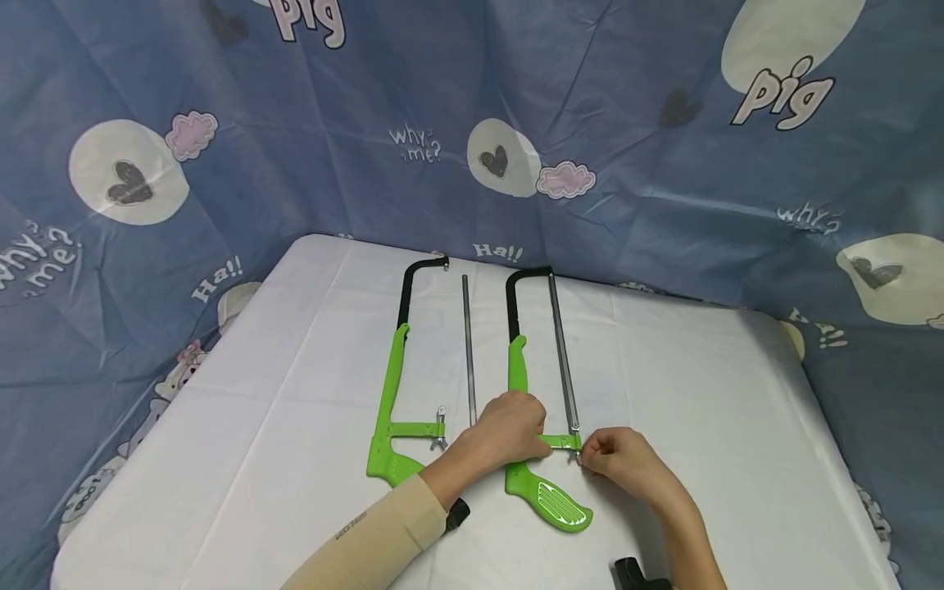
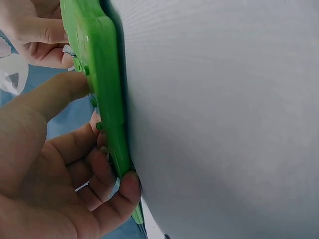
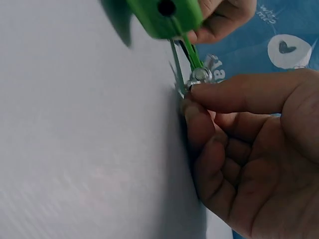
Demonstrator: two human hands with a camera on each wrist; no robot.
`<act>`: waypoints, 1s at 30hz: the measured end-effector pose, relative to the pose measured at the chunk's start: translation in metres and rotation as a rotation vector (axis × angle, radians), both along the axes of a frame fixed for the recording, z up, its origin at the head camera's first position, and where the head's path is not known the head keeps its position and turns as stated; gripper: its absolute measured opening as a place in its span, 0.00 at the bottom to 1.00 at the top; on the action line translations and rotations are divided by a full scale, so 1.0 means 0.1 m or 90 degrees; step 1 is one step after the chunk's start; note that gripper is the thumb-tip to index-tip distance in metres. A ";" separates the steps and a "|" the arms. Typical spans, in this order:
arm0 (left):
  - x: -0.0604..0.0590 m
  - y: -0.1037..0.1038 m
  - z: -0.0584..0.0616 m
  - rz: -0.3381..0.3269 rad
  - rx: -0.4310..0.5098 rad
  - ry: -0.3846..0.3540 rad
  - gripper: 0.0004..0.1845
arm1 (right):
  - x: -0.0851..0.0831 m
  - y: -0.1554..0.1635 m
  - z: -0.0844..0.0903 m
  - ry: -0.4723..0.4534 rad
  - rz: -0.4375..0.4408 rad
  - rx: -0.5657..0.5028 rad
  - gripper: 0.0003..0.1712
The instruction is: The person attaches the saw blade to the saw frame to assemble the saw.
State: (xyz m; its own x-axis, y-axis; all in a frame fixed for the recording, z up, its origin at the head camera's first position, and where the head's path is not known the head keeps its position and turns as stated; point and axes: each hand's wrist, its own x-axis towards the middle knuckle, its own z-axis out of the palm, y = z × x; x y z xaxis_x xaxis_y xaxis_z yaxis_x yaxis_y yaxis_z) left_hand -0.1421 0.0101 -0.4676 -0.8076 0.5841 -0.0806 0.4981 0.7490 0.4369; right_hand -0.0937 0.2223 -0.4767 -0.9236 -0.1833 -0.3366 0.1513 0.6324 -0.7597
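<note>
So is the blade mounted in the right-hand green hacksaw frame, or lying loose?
Mounted: the grey blade spans the right green hacksaw frame, end to end.

A tan sleeve (image 1: 376, 537) with small dark lettering covers the left forearm; the right forearm is bare.

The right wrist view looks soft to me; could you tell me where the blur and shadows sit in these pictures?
Right wrist: green hacksaw handle blurred, wing nut sharper. Left wrist: left hand soft, frame shadow on the cloth. Head: even light, edges bowed.
</note>
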 end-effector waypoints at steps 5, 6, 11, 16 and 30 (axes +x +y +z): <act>0.00 0.00 0.00 0.002 0.002 0.000 0.22 | 0.02 -0.05 -0.01 0.002 -0.002 0.023 0.04; 0.00 0.00 0.00 0.003 0.001 0.000 0.22 | 0.02 -0.05 -0.01 0.003 0.004 0.019 0.04; 0.00 0.00 -0.01 0.004 -0.004 0.000 0.22 | 0.04 -0.04 0.02 -0.004 0.027 -0.002 0.07; 0.00 0.00 0.00 0.002 -0.006 -0.002 0.22 | 0.03 -0.04 0.03 -0.020 0.012 0.010 0.14; 0.01 -0.01 0.00 0.005 0.009 -0.009 0.21 | 0.02 0.03 0.02 -0.031 0.000 -0.008 0.12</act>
